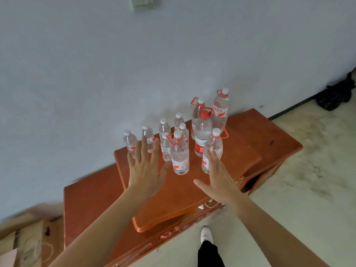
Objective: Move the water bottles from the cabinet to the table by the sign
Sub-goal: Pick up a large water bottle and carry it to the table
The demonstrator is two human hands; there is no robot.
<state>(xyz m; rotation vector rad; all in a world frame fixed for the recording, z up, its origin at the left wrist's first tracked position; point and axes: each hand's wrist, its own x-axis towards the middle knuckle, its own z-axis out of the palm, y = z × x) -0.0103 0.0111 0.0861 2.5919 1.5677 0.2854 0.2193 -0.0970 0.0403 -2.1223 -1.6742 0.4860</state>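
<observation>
My left hand (144, 170) and right hand (219, 180) reach forward, both released, fingers spread, holding nothing. Just beyond them the water bottles (180, 153), small ones and larger red-handled ones, stand upright, clustered on the reddish wooden surface (173, 193).

Between the left hand (144, 168) and right hand (219, 180) the bare surface (179, 191) lies open. At 12 o'clock from them the water bottles (180, 157) stand packed close with only narrow gaps, the wall (173, 54) just behind. At 3 o'clock of the cluster is bare wood.
</observation>
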